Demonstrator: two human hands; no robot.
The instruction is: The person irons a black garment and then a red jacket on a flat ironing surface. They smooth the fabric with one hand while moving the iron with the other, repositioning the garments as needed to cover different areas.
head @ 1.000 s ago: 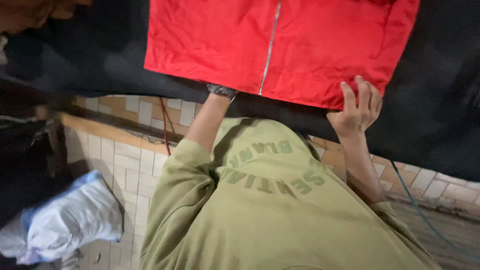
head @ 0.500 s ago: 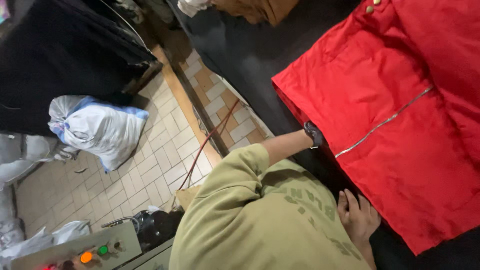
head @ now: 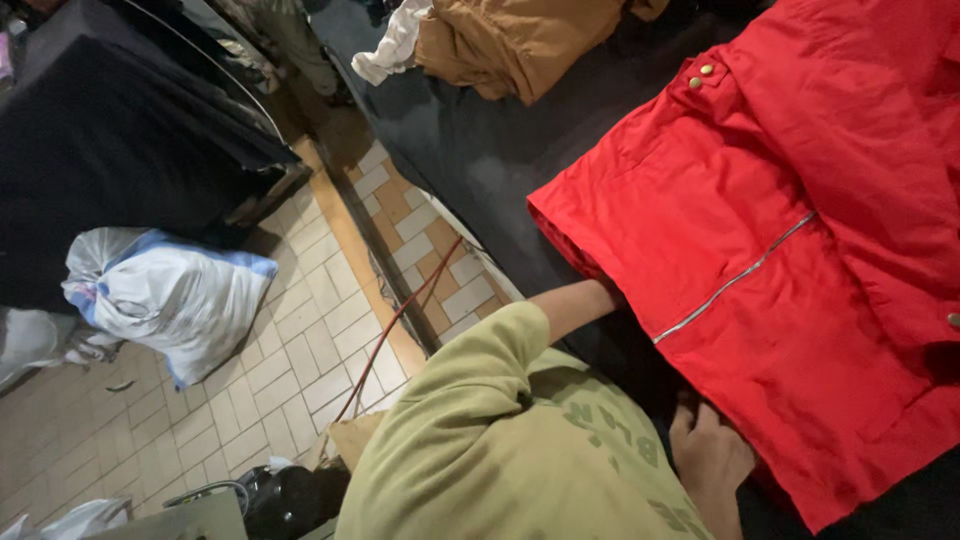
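Observation:
A red zip-up jacket [head: 800, 250] lies spread on a dark-covered table [head: 470, 150]. My left forearm [head: 570, 305] reaches to the jacket's lower hem, where the hand slips under the red cloth and is hidden. My right hand [head: 712, 452] is at the same hem further along, with its fingers curled at the edge of the cloth. I am wearing an olive green shirt [head: 500, 450].
A brown garment [head: 510, 40] and a white cloth [head: 390, 50] lie further up the table. A white and blue sack [head: 165, 295] sits on the tiled floor by another dark-covered table [head: 110, 130]. A red cable [head: 400, 320] runs down along the table's base.
The view has swung left and tilted, so the floor and sack now show. My right hand has gone from lying flat on the jacket to gripping its hem.

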